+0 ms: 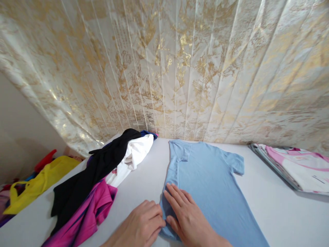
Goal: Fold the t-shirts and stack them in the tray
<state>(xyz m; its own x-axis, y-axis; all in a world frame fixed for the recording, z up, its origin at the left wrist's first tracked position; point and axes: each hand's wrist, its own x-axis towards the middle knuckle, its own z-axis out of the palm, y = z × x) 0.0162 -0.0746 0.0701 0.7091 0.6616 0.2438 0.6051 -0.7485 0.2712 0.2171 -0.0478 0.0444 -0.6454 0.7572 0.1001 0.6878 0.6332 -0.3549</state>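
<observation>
A light blue T-shirt (210,181) lies spread on the white table (282,212), its left side folded inward. My right hand (186,214) rests flat on the folded left edge, fingers stretched out. My left hand (144,224) sits at the shirt's lower left edge, its fingers curled against the cloth beside the right hand; whether they grip the fabric is not clear.
A heap of clothes lies to the left: a black garment (97,168), a white one (136,154) and a pink one (89,212). Folded pink-and-white garments (298,164) are stacked at the right. A yellow bag (41,178) lies far left. A gold-patterned curtain (180,68) hangs behind.
</observation>
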